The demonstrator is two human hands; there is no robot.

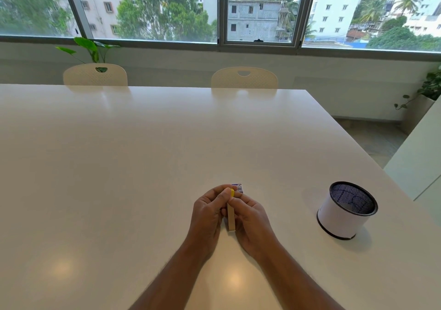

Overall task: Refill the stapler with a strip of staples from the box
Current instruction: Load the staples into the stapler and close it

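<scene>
A small stapler (pixel 231 216) with a pale body and a yellow tip is held between both my hands, low over the white table (pixel 143 154). My left hand (pixel 207 216) grips its left side, fingers curled at the yellow end. On the right side, my right hand (pixel 250 221) has its fingertips pinched at the same end. A small purple staple box (pixel 238 187) lies on the table just beyond my fingertips, partly hidden by them. No staple strip is visible.
A round mesh pen holder (pixel 347 210) with a white sleeve stands to the right, near the table's right edge. Two cream chairs (pixel 244 78) are at the far side, below the windows. Potted plants stand at the far left and right.
</scene>
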